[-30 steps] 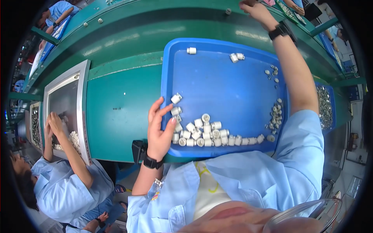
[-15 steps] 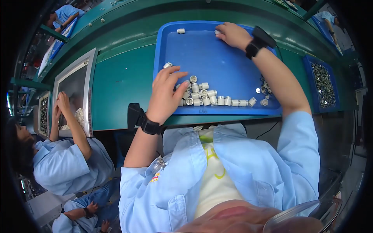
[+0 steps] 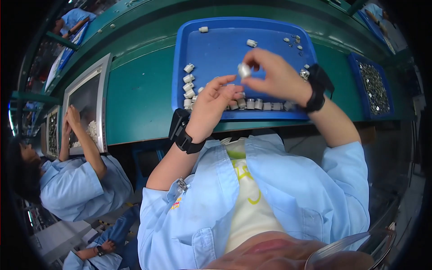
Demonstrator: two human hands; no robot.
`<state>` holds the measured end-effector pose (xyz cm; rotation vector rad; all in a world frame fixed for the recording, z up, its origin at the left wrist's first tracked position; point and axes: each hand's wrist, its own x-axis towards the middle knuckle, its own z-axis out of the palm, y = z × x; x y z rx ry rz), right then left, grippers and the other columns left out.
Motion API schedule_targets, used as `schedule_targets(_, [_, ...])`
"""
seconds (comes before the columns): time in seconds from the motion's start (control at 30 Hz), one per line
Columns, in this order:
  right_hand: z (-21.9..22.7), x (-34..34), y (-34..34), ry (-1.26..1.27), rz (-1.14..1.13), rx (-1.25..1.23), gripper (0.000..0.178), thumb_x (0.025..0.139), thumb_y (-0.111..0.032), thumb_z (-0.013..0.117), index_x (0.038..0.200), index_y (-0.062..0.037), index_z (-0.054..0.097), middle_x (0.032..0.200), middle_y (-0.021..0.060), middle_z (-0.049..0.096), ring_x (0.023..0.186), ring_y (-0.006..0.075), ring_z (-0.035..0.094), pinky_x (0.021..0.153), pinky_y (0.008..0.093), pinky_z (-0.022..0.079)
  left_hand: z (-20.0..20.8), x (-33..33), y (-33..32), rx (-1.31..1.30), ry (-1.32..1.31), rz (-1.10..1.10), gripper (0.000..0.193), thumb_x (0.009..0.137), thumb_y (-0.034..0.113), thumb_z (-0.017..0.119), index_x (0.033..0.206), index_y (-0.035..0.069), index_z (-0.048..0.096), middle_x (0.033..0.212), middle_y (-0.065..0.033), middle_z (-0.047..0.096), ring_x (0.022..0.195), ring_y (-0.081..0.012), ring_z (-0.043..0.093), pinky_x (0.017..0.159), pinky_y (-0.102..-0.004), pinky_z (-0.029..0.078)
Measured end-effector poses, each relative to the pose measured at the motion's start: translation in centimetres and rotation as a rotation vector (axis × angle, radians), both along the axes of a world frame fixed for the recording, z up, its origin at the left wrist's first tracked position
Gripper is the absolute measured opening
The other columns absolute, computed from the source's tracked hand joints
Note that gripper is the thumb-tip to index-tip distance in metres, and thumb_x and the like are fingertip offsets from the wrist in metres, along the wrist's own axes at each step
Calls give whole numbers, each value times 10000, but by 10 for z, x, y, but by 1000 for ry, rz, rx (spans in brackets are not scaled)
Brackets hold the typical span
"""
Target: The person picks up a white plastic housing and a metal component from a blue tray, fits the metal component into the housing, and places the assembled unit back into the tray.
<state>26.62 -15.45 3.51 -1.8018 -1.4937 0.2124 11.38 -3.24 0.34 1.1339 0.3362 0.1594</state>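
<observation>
While our right hand (image 3: 274,76) pinches one small white part (image 3: 244,70) at its fingertips above the blue tray (image 3: 216,45), our left hand (image 3: 211,105) hovers just beside it, fingers loosely spread and holding nothing. We list the tray's contents: a row of white parts (image 3: 258,105) along its near rim, a short column (image 3: 188,87) at its left side, and scattered strays toward the far edge. We note a second, smaller blue bin (image 3: 373,85) to the right, filled with dark small pieces. At left, a co-worker's hands (image 3: 69,119) rest in a grey tray (image 3: 85,99) that holds white parts.
</observation>
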Motion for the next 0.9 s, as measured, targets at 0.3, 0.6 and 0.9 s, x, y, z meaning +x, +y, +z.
schedule_targets(0.3, [-7,-19,-53,-237,-201,54,281,698,-96,642,962,-38,570,819,112,555,756,284,538,664,342,443,-8,1,-19,67,-40,-124,320,882,143,502,1170,5,482,903,-37,594,808,-94,560,730,-199,442])
schedule_targets(0.6, [-46,70,-106,-517,-537,-528,194,734,-110,625,917,-49,610,826,101,570,754,258,551,691,312,449,-19,-10,-12,413,-28,-71,384,880,194,511,1226,41,447,976,-31,559,884,-83,528,784,-209,405])
schedule_targets(0.9, [-19,42,-85,641,-408,80,236,823,-119,580,1022,4,556,819,52,587,774,82,539,700,219,436,-24,-9,-7,61,-176,-11,267,808,73,603,1046,14,499,981,-35,530,887,-83,495,793,-216,399])
